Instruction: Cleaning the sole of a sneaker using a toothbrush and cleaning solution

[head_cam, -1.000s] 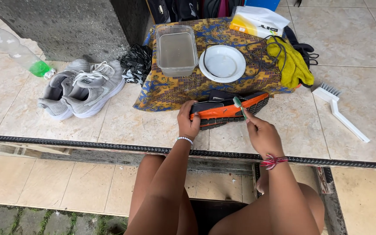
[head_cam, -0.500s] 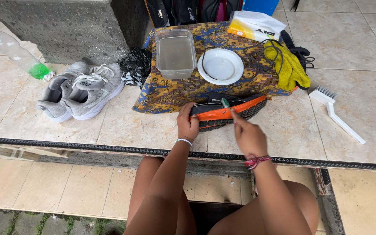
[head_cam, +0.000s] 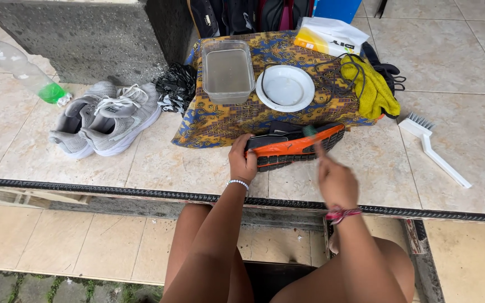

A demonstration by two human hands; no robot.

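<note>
An orange and black shoe (head_cam: 296, 148) lies on its side at the front edge of a patterned cloth (head_cam: 220, 120). My left hand (head_cam: 243, 160) grips its heel end and holds it steady. My right hand (head_cam: 335, 179) holds a small green brush (head_cam: 310, 132) whose head rests on the shoe's upper side near the toe. The hand is slightly blurred. Both arms reach forward from my knees over the tiled ledge.
On the cloth stand a clear tub of cloudy water (head_cam: 228, 70) and a white bowl (head_cam: 285, 87). A yellow rag (head_cam: 369, 90) and white packet (head_cam: 329, 36) lie right. Grey sneakers (head_cam: 105, 118) and a plastic bottle (head_cam: 21, 70) sit left; a white brush (head_cam: 430, 146) lies right.
My right hand with the green brush has slid along the shoe, first toward the heel and then back toward the toe. The left hand has stayed on the heel end.
</note>
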